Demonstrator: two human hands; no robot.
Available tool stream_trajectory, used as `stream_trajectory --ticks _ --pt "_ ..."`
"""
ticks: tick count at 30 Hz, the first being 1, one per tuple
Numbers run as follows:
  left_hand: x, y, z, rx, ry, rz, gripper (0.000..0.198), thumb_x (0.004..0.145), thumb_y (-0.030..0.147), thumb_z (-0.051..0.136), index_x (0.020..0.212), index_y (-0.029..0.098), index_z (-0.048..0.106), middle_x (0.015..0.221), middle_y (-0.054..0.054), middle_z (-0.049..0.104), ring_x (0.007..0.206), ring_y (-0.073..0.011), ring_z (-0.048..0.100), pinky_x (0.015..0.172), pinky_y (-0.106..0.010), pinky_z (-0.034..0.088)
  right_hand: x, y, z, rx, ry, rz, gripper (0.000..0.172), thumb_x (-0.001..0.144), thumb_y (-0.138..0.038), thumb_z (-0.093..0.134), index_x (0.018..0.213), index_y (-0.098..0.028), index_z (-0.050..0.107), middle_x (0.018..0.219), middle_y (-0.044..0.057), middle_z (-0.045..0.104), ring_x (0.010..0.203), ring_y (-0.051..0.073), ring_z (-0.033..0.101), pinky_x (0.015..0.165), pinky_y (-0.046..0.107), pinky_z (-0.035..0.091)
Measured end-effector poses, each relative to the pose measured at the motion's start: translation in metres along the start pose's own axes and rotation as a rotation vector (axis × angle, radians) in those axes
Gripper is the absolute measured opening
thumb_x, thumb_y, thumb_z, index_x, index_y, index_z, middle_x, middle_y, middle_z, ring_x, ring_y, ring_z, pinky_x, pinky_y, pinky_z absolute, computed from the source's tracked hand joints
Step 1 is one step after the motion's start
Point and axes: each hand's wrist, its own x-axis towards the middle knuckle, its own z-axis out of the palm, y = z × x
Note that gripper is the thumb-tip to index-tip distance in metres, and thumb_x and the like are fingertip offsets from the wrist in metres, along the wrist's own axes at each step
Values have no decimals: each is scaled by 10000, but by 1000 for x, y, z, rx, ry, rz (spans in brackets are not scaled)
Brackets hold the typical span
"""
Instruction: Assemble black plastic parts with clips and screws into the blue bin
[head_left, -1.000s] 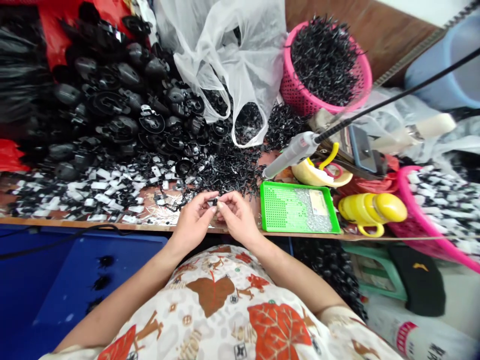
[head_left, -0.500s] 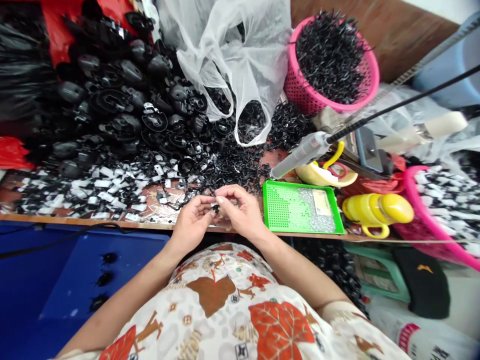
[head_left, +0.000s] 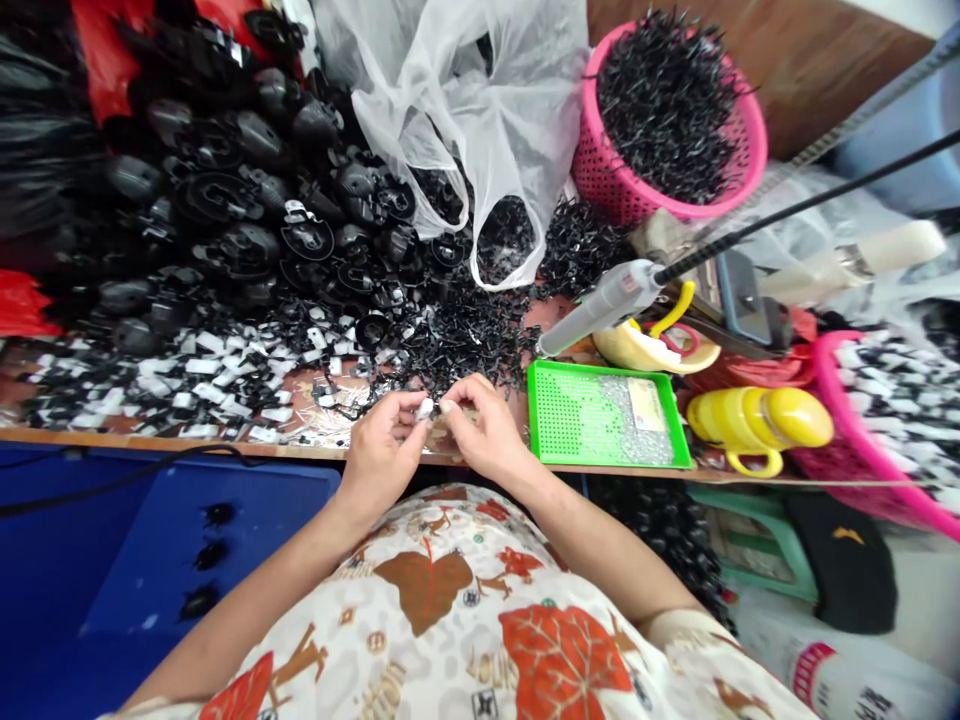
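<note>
My left hand (head_left: 382, 450) and my right hand (head_left: 484, 430) meet at the front edge of the wooden bench (head_left: 225, 445), fingertips pinched together on a small part (head_left: 426, 408) that shows a pale end between them. Loose small black clips (head_left: 465, 335) lie in a heap just behind my hands. White and black small pieces (head_left: 180, 385) are spread on the bench to the left. A green perforated tray (head_left: 559, 415) with tiny metal bits sits right of my right hand.
Large black round housings (head_left: 225, 200) are piled at the back left. A clear plastic bag (head_left: 480, 110) and a pink basket (head_left: 600, 180) hold more black clips. An electric screwdriver (head_left: 600, 305) hangs over the tray. A yellow bottle (head_left: 757, 420) and a blue bin (head_left: 150, 540) are nearby.
My hands stayed together at the bench edge and turned slightly; the part between the fingertips looked black before and now shows a pale end.
</note>
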Motion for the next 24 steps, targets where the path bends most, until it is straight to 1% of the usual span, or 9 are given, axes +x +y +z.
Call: stream_trajectory --ticks 3,6,9,11,13,15,18,21,24 --pt "0 1 -1 -58 -24 -40 291 856 276 698 1133 188 687 967 -62 750 812 -177 724 740 -286 611 -3 3 3 90 25 -8 111 924 -216 610 815 -199 623 856 12 603 865 162 585 809 302 467" --pt "1 1 -4 -141 -89 -75 302 853 284 707 1140 191 693 992 -65 756 831 -184 732 760 -297 615 -5 5 0 159 7 -64 35 907 -225 675 893 -205 700 938 30 640 932 164 617 877 315 496" --pt "2 1 -7 -264 -214 -134 275 855 268 698 1117 185 697 986 -61 754 834 -180 729 767 -301 613 -3 7 -10 184 -128 -111 92 900 -227 706 974 -226 760 991 43 671 973 169 645 903 328 513" --pt "2 2 -8 -304 -281 -168 257 858 242 678 1107 177 697 933 -51 744 798 -169 714 740 -291 604 1 7 -18 184 -258 -98 100 910 -220 695 963 -224 780 937 37 694 898 158 664 842 313 524" --pt "2 3 -9 -283 -312 -166 265 867 225 659 1124 178 698 889 -41 730 760 -159 695 721 -283 592 6 7 -22 166 -330 -58 101 912 -212 690 941 -216 787 872 24 710 809 144 665 771 290 519" --pt "3 3 -10 -226 -306 -126 275 882 223 644 1148 188 700 913 -45 732 778 -159 690 744 -286 582 9 7 -21 145 -308 -28 83 904 -215 701 915 -211 784 838 14 716 767 135 658 736 275 512" --pt "6 5 -10 -197 -246 -89 275 880 241 653 1147 198 704 1006 -59 742 855 -169 698 800 -293 575 9 8 -12 137 -178 -42 65 904 -226 708 881 -200 763 827 15 712 765 139 658 727 274 522" --pt "12 9 -6 -349 -170 -203 311 799 283 732 1087 172 698 936 -54 739 785 -170 696 738 -301 589 4 9 -4 73 -56 -195 122 955 -211 629 999 -203 743 927 51 719 877 164 676 811 312 553" --pt "18 15 0 -504 -99 -377 355 695 315 781 995 153 681 796 -26 709 642 -151 652 637 -301 580 0 11 0 -134 -70 -395 270 968 -242 605 1226 -188 664 1121 121 699 1049 222 656 926 397 554"
